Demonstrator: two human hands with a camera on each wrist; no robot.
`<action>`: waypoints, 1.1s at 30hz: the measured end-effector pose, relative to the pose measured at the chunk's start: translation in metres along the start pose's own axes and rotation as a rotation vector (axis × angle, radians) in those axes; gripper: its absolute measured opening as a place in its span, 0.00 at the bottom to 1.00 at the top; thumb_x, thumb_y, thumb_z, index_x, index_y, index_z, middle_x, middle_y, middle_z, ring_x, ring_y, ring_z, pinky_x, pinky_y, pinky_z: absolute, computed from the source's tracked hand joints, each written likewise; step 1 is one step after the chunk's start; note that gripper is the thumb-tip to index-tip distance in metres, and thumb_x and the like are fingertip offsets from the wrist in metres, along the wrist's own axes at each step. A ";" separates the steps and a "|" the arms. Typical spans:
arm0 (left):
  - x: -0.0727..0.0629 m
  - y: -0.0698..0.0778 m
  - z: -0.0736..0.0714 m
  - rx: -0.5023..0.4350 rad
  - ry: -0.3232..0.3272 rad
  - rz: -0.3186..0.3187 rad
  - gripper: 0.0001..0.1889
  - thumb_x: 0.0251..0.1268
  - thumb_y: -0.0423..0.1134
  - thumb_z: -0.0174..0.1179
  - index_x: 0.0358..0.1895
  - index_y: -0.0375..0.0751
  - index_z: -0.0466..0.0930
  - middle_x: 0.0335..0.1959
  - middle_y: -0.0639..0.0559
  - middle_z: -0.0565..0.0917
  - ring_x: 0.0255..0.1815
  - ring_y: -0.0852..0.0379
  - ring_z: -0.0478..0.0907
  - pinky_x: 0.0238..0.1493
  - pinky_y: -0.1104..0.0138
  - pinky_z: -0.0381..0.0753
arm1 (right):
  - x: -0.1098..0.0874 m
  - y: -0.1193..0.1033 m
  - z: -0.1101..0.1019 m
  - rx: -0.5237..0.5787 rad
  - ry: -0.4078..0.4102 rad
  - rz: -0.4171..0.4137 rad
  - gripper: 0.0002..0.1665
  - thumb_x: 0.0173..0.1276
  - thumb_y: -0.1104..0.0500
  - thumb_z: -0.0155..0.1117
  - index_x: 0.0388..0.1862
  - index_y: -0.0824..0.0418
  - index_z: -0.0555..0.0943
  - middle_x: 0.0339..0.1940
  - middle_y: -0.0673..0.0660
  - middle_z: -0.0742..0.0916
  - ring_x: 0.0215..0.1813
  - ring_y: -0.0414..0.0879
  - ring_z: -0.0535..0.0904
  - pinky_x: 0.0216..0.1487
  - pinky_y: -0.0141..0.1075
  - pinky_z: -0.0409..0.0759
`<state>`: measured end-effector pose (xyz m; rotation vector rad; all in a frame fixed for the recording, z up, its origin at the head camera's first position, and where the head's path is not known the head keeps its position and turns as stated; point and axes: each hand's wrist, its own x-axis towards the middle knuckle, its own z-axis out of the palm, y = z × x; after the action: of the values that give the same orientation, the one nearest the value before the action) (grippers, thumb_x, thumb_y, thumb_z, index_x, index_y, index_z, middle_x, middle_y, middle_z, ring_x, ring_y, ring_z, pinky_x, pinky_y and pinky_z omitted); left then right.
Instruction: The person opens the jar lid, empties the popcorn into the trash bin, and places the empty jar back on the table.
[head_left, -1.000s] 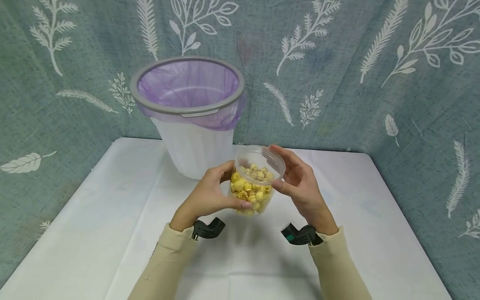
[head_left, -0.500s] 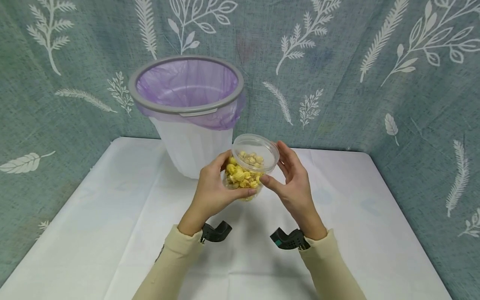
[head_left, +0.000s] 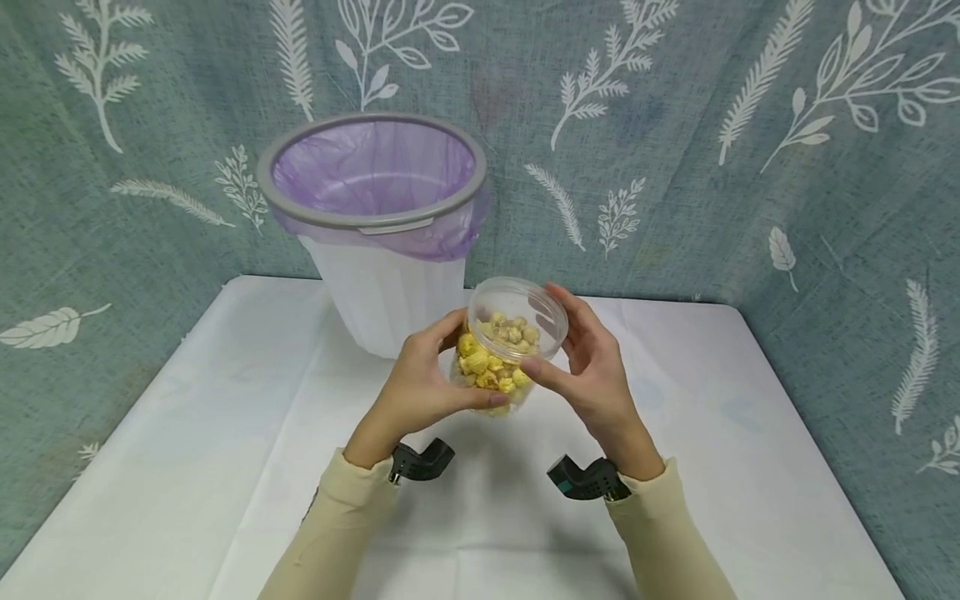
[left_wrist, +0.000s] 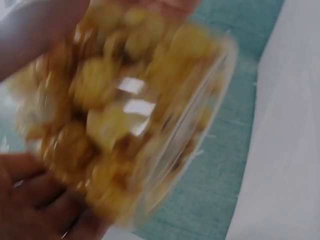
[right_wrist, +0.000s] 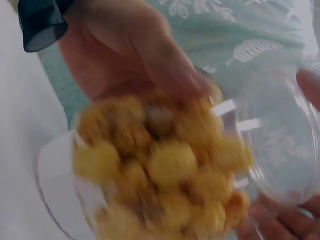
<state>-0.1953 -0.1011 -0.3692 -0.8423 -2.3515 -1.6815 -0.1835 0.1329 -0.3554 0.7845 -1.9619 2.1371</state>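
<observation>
A clear plastic jar [head_left: 487, 375] of yellow popcorn is held tilted above the white table, its top slanting up to the right in the head view. My left hand [head_left: 420, 383] grips the jar's body, thumb across the near side and fingers around the far left. My right hand [head_left: 600, 383] holds the clear round top [head_left: 517, 302] at its right side, thumb near and fingers behind. In the left wrist view, the blurred jar [left_wrist: 110, 110] lies between my left thumb and fingers. The right wrist view shows popcorn [right_wrist: 165, 165] through the wall; I cannot tell whether the top is a seated lid.
Behind and left of my hands stands a white bin [head_left: 390, 292] with a grey rim and a purple liner. The table [head_left: 187, 467] has a white cloth. Patterned green curtains [head_left: 675, 208] hang around its back and sides.
The jar and both hands rose away from me in the head view, then came partway back down. The grips look the same, and the bin has stayed in place.
</observation>
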 end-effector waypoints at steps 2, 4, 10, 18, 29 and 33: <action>-0.001 0.001 -0.006 -0.041 -0.066 0.000 0.48 0.44 0.39 0.87 0.73 0.44 0.74 0.62 0.56 0.84 0.65 0.56 0.79 0.71 0.51 0.74 | 0.000 -0.001 -0.005 0.052 -0.071 -0.008 0.58 0.64 0.50 0.82 0.84 0.64 0.60 0.78 0.63 0.71 0.78 0.60 0.66 0.78 0.47 0.67; -0.002 0.002 -0.011 -0.080 -0.128 0.005 0.46 0.45 0.36 0.87 0.72 0.44 0.75 0.62 0.55 0.84 0.66 0.55 0.79 0.72 0.52 0.73 | 0.000 -0.002 -0.011 0.097 -0.147 -0.004 0.58 0.65 0.49 0.81 0.85 0.63 0.59 0.78 0.64 0.70 0.77 0.62 0.66 0.74 0.45 0.72; -0.001 0.003 -0.012 -0.097 -0.148 0.021 0.46 0.44 0.35 0.87 0.71 0.43 0.75 0.62 0.55 0.84 0.65 0.55 0.79 0.73 0.54 0.73 | 0.000 -0.002 -0.017 0.120 -0.239 -0.012 0.60 0.67 0.45 0.79 0.86 0.62 0.55 0.83 0.63 0.65 0.81 0.62 0.62 0.75 0.45 0.71; 0.003 0.001 0.017 0.069 0.134 0.034 0.51 0.41 0.43 0.89 0.73 0.39 0.73 0.60 0.53 0.83 0.59 0.56 0.81 0.67 0.54 0.77 | 0.000 0.002 0.006 -0.134 0.122 -0.090 0.68 0.60 0.33 0.78 0.85 0.66 0.56 0.80 0.63 0.69 0.81 0.53 0.63 0.82 0.51 0.56; 0.003 0.003 0.028 0.180 0.144 0.010 0.53 0.39 0.46 0.90 0.72 0.35 0.71 0.57 0.49 0.84 0.55 0.54 0.81 0.59 0.55 0.82 | -0.001 -0.003 0.019 -0.224 0.207 -0.029 0.57 0.63 0.68 0.78 0.85 0.65 0.56 0.79 0.61 0.70 0.79 0.53 0.66 0.80 0.55 0.60; 0.001 0.003 0.017 0.055 0.039 -0.014 0.50 0.41 0.41 0.89 0.73 0.42 0.72 0.59 0.54 0.84 0.60 0.57 0.81 0.67 0.54 0.77 | -0.002 -0.005 0.010 -0.105 0.096 -0.027 0.56 0.64 0.65 0.78 0.85 0.63 0.56 0.80 0.60 0.70 0.79 0.54 0.65 0.78 0.57 0.62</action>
<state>-0.1912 -0.0844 -0.3726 -0.7784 -2.3715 -1.6158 -0.1773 0.1245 -0.3520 0.6742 -1.9840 1.9992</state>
